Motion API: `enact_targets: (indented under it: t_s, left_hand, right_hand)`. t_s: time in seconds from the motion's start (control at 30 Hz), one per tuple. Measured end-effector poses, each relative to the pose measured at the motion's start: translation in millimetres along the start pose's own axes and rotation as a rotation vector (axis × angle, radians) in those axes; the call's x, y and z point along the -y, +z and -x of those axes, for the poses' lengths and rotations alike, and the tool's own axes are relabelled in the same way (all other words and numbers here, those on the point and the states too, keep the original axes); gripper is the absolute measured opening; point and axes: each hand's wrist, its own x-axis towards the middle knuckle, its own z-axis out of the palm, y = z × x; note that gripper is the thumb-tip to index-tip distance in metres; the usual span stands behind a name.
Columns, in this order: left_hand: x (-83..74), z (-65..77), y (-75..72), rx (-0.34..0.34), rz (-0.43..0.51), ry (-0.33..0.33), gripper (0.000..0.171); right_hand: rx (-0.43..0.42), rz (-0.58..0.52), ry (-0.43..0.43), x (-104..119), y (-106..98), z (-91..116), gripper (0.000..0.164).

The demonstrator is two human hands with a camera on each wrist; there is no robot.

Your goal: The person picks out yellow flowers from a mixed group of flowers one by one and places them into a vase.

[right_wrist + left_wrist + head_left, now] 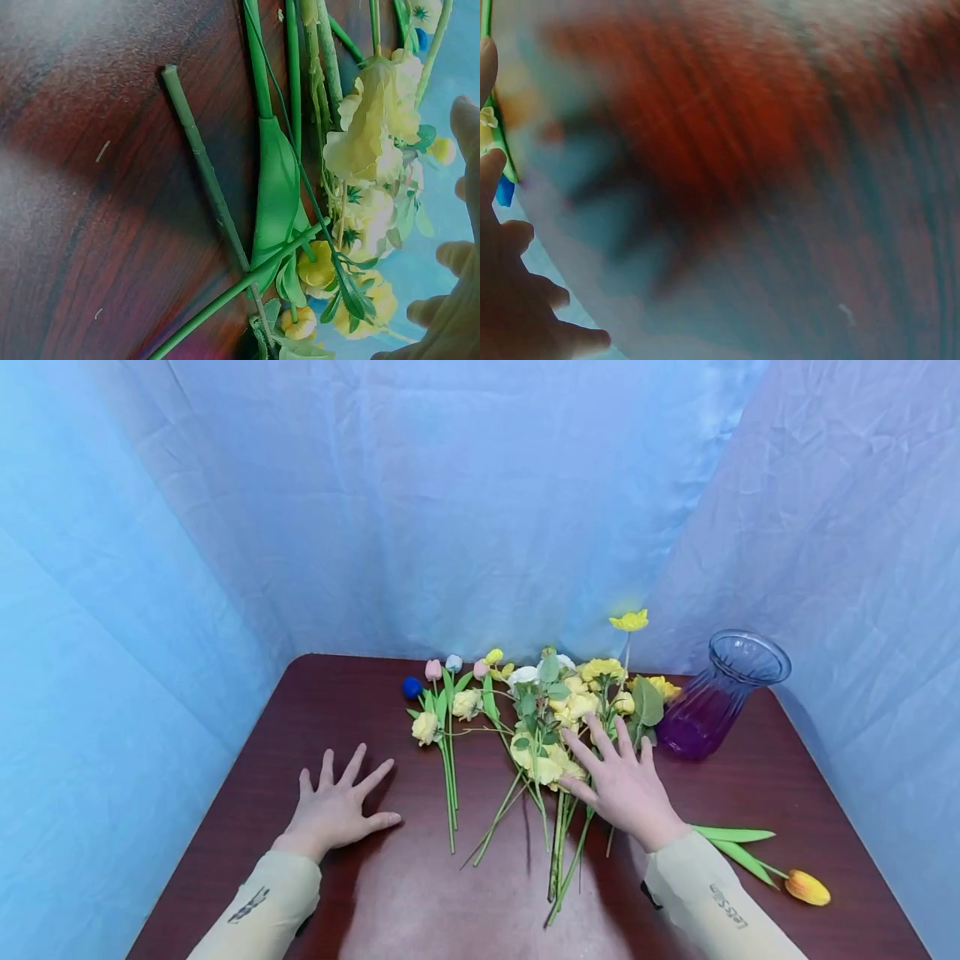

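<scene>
My left hand (pixel 335 806) is spread above the table, left of the flowers, with nothing in it. Fingers fanned out, my right hand (pixel 626 785) hovers over the right part of a pile of artificial flowers (pixel 551 760); whether it touches them I cannot tell. Pale yellow blooms, white blooms and green stems make up the pile. At its left lie a blue tulip (pixel 412 687) and pink tulips (pixel 433 670). Under my right forearm sticks out an orange-yellow tulip (pixel 807 887). In the right wrist view, stems and a pale yellow bloom (pixel 379 127) lie beside the fingers.
A glass vase (pixel 708 702), purple in its lower part, leans at the back right behind the flowers. The dark red wooden table (pixel 465 910) has rounded back corners. Blue cloth (pixel 450 510) hangs around its back and sides.
</scene>
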Motion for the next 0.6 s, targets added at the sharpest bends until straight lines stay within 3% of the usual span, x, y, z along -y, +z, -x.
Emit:
enact_targets:
  t_s: [0.27, 0.6]
  left_hand:
    - [2.1, 3.8, 8.9, 0.097, 0.027, -0.024, 0.093]
    - [0.4, 5.1, 9.9, 0.077, 0.032, -0.016, 0.092]
  right_hand:
    - [-0.021, -0.015, -0.045, 1.6, 0.3, 3.7, 0.071]
    - [-0.115, 0.001, -0.118, -3.9, 4.0, 9.8, 0.072]
